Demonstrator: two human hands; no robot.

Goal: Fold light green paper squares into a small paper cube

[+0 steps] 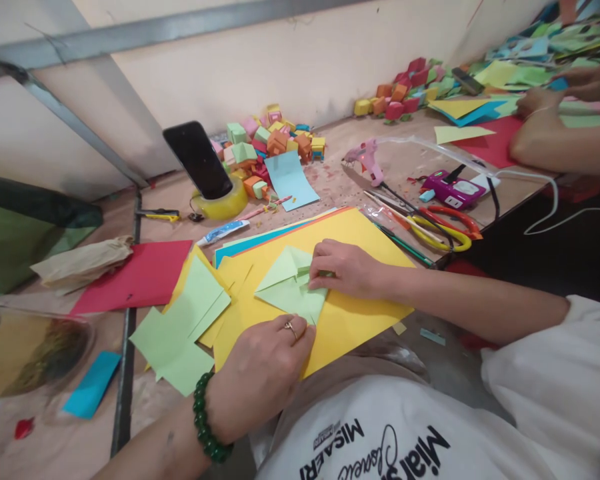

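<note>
A light green sheet of paper (281, 275), folded into a pointed shape with creased flaps, lies on a stack of coloured paper topped by a yellow sheet (365, 233). My right hand (347, 268) has its fingers curled together on a raised flap at the right side of the folded paper. At the near corner, my left hand (263, 373) grips the paper's edge with bent fingers; the fingertips are partly hidden. More light green squares (180, 347) lie left of the stack, beside several smaller yellow pieces.
Behind stand a phone (197, 160) propped on a tape roll (223, 203) and a heap of folded paper blocks (277, 143). To the right are a pink glue gun (367, 163), scissors (445, 227) and a purple power socket (453, 190). A co-worker's hands (545, 110) handle paper farther right.
</note>
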